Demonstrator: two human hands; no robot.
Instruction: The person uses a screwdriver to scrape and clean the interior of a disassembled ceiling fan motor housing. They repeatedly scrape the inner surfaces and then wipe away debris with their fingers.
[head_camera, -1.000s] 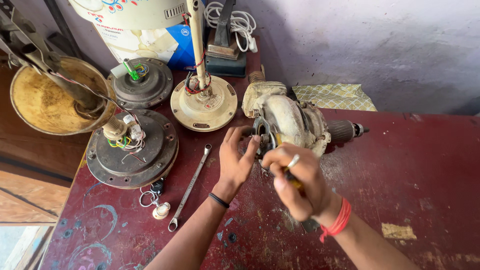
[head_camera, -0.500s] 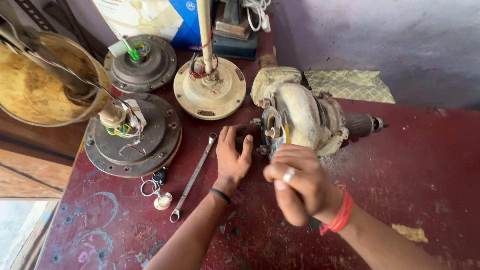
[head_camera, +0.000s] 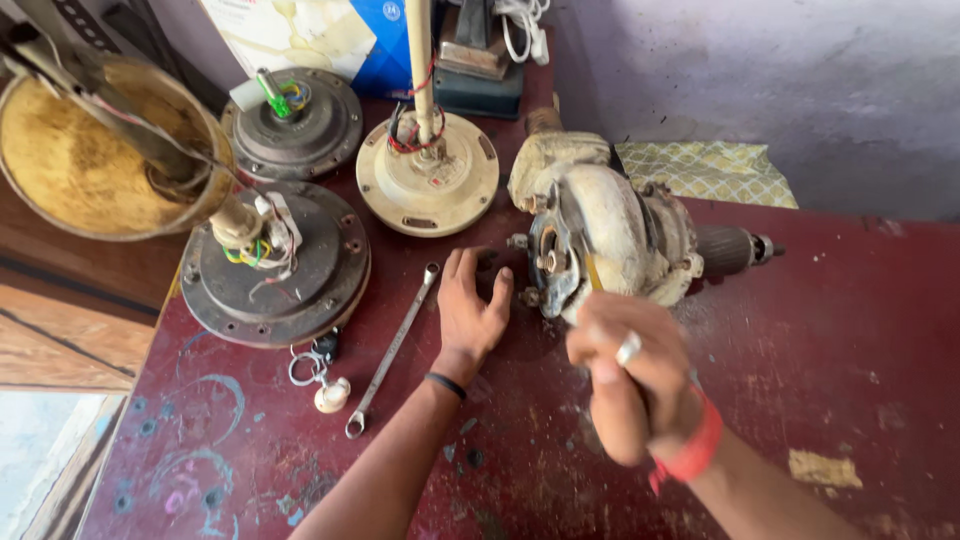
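A dirty cream motor (head_camera: 620, 235) with a steel shaft lies on its side on the dark red table (head_camera: 850, 330). My left hand (head_camera: 470, 305) rests flat on the table just left of the motor's front face, fingers apart, holding nothing. My right hand (head_camera: 630, 385), blurred and wearing a ring and a red wrist thread, is closed just below the motor's front. A thin yellow tool (head_camera: 592, 272) runs from that fist up to the motor face; most of it is hidden by the fingers.
A long spanner (head_camera: 392, 348) and a key ring (head_camera: 318, 375) lie left of my left hand. Two dark ceiling fan motors (head_camera: 275, 265) (head_camera: 293, 120), a cream one (head_camera: 428, 175), a brass-coloured bowl (head_camera: 80, 160) and a yellow patterned cloth (head_camera: 710, 170) stand behind.
My left hand has come off the motor's front and now lies flat on the table. My right fist has drawn back slightly toward me. The view has moved closer.
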